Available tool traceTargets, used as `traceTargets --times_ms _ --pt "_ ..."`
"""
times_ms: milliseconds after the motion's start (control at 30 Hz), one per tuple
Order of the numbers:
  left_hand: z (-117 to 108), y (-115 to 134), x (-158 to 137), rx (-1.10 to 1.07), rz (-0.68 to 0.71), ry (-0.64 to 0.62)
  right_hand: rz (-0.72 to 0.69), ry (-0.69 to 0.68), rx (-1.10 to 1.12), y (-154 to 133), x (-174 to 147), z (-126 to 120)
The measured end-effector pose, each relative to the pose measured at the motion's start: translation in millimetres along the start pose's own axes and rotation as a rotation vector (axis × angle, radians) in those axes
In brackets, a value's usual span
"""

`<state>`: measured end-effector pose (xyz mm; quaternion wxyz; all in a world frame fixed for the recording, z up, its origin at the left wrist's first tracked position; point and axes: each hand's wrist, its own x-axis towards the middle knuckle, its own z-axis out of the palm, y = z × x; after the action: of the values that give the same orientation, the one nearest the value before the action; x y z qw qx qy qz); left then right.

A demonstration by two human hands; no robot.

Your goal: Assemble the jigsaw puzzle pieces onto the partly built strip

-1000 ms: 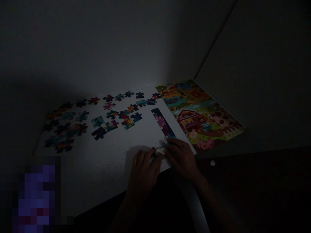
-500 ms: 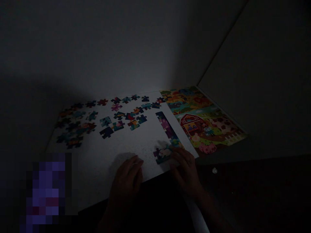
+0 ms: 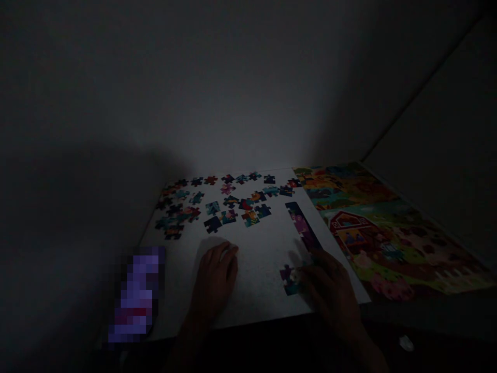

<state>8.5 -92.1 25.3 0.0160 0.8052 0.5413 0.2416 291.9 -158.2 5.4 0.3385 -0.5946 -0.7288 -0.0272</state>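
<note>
Right hand (image 3: pixel 330 290) fingers (image 3: pixel 306 273) rest on a small joined cluster (image 3: pixel 290 278) near the desk (image 3: pixel 256 290) edge; grasp indeterminate. Left hand (image 3: pixel 214 277) lies flat, holding nothing. Joined strip (image 3: pixel 303 228) just beyond. Most loose pieces (image 3: pixel 217 204) remain unplaced farther back. Reference picture (image 3: pixel 380 233) right.

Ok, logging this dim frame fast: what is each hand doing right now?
Left hand: open, flat on the white board, holding nothing.
Right hand: fingers on a small joined piece cluster; grip cannot be told.
</note>
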Motion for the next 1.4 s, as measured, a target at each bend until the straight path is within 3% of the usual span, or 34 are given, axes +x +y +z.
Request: traceTargets --times_ms 400,567,700,833,933,1167,1300,1400 --pt "-2.4 2.6 1.5 -0.024 -0.024 -0.037 -0.066 -0.019 -0.022 8.1 -9.9 3.0" --pt "-2.6 -6.1 29.5 0.035 -0.006 -0.041 -0.072 0.002 -0.006 5.1 -5.2 1.2" --pt "10.7 -6.2 47.2 0.124 0.017 -0.086 -0.074 -0.015 0.009 3.5 -2.4 -0.3" --pt "24.4 12.9 24.0 0.124 0.088 -0.087 -0.035 -0.028 0.003 0.4 -1.6 -2.2" --pt "20.3 20.5 9.0 0.091 0.086 -0.082 -0.013 -0.066 0.017 -3.2 0.1 -4.4" --pt "21.4 -4.8 50.5 0.151 -0.051 -0.098 0.023 -0.069 0.017 -7.9 4.0 -7.7" --pt "19.8 6.7 26.6 0.18 -0.012 -0.106 0.032 -0.073 0.023 -7.8 3.2 -7.5" --pt "9.1 26.8 -11.7 0.135 0.161 -0.148 0.031 -0.083 0.042 -7.4 2.8 -7.2"
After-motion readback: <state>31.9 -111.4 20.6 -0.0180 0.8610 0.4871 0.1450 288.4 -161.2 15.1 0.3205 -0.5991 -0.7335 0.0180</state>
